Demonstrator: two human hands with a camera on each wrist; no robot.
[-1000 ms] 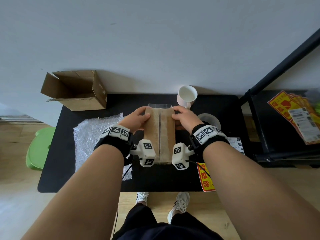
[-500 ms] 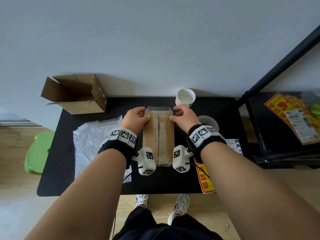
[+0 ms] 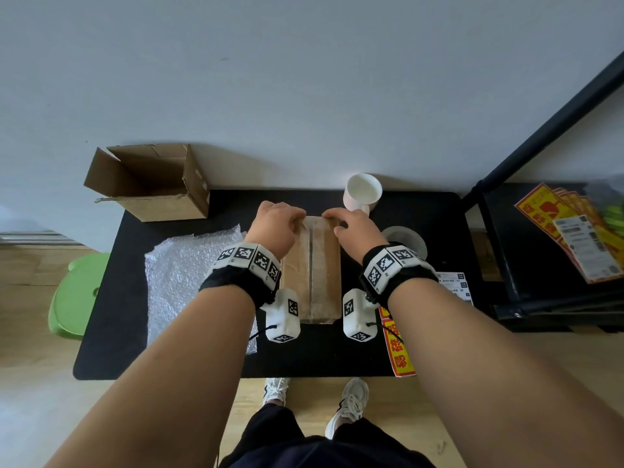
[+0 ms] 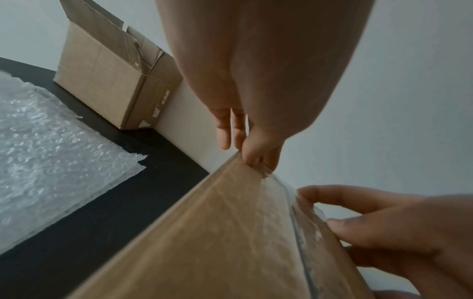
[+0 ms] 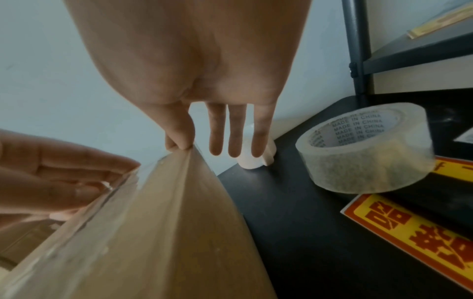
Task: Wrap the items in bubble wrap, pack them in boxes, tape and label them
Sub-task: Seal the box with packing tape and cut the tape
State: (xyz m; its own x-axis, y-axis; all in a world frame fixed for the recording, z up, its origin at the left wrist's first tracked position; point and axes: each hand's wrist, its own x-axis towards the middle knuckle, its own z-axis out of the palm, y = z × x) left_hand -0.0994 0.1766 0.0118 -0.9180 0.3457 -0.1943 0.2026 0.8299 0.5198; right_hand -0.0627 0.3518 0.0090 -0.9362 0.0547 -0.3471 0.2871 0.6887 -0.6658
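A closed brown cardboard box (image 3: 312,271) lies lengthwise in the middle of the black table (image 3: 320,352), with wide clear tape along its top seam. Both hands are at its far end. My left hand (image 3: 299,216) pinches the crumpled clear tape end (image 4: 263,172) at the far left corner; its fingertips (image 4: 252,159) are on the film. My right hand (image 3: 332,216) pinches the far right corner with thumb and index fingertips (image 5: 179,145), while its other three fingers hang straight. The box's far face is hidden.
An open empty carton (image 3: 152,184) lies on its side at the back left. Bubble wrap (image 3: 189,275) is spread left of the box. A white mug (image 3: 363,194), a clear tape roll (image 5: 366,153), yellow-red stickers (image 3: 398,349) and labels (image 3: 452,285) are on the right, beside a black shelf (image 3: 540,248).
Both hands slid forward along the box to its far edge. The clear tape flap that stuck out past the far end is now folded down under the fingers.
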